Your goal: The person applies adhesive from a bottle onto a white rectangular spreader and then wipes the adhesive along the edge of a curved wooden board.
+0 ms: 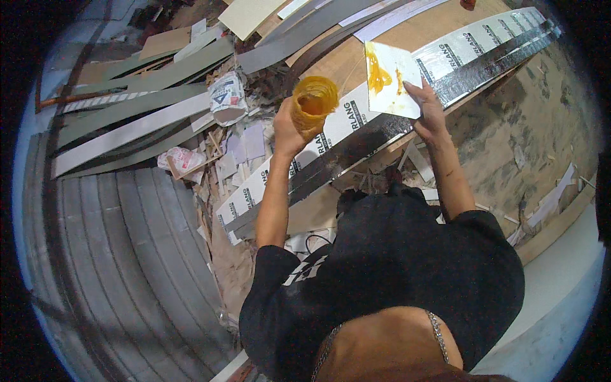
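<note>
Left hand [289, 127] has its fingers wrapped around an amber jar [314, 99], held up over the long dark strip [382, 137]. Right hand [428, 111] pinches a white card [391, 79] smeared with yellow glue, near the table's [331, 63] near edge.

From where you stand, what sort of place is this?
Probably a carpentry or panel-laminating workshop. Long grey laminate strips lie stacked beside offcut scraps, a dark glossy strip rests on the wooden bench, and the left hand holds an amber glue-filled cup while the right hand holds a glue-smeared white card.

Dim, soft picture; fisheye bends edges, black rim.
</note>
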